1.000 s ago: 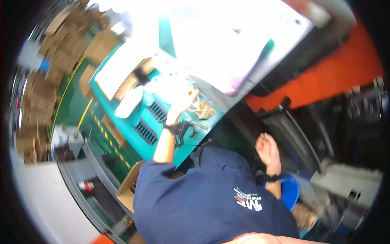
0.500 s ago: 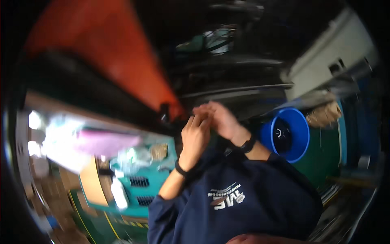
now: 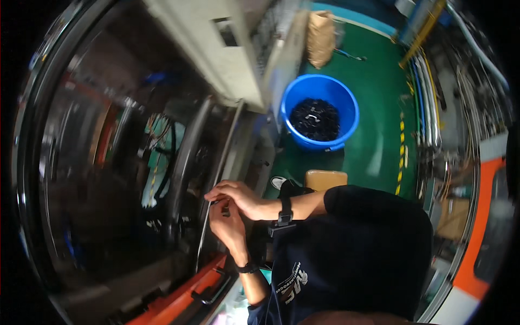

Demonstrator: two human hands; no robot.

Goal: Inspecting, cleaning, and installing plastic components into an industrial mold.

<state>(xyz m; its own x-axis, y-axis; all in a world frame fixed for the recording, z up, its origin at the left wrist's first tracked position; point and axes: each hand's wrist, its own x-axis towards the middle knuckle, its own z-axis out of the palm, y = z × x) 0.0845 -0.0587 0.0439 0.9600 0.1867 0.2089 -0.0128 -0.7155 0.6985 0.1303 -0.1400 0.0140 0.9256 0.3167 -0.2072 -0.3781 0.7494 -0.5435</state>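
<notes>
My left hand [image 3: 228,225] and my right hand [image 3: 241,198] meet in front of the dark machine opening, with fingers bent and touching. A small dark thing [image 3: 216,202] shows between the fingertips; its kind cannot be made out. The right hand lies over the left one and partly hides its fingers. Just beyond the hands runs the metal edge [image 3: 221,162] of the machine. A blue bucket [image 3: 319,86] stands on the floor ahead to the right, holding a heap of small black pieces [image 3: 314,120].
A brown-topped stool or box [image 3: 325,179] sits near my right arm. Past the bucket stands a brown paper bag [image 3: 320,40]. An orange machine panel [image 3: 179,297] lies at lower left. Pipes [image 3: 428,108] and a yellow-black floor stripe [image 3: 401,157] are to the right.
My view has swung to the right, so the bucket and green floor now show more fully and the teal table has nearly left the picture. My hands remain together.
</notes>
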